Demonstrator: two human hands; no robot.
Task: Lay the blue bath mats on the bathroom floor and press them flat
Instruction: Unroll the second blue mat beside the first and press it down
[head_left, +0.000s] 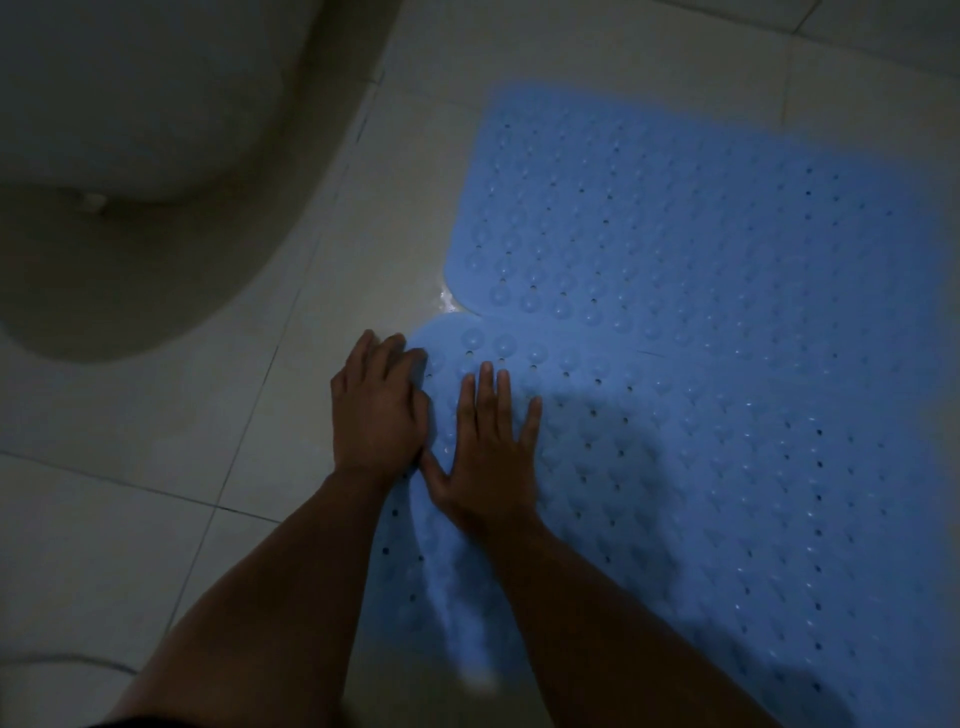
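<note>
Two blue rubber bath mats with bumps and small holes lie on the pale tiled floor. The far mat (675, 208) reaches toward the top right. The near mat (727, 493) overlaps its lower edge and runs to the bottom right. My left hand (376, 410) rests at the near mat's rounded left corner, half on the tile, fingers together and curled over the edge. My right hand (491, 447) lies flat on the near mat beside it, fingers spread. The near mat's left edge looks slightly raised below my wrists.
A white toilet bowl (130, 104) fills the upper left, its shadow falling on the floor (182, 441) beneath. A small wet patch (445, 300) glints on the tile where the two mats meet. Bare tile lies left of the mats.
</note>
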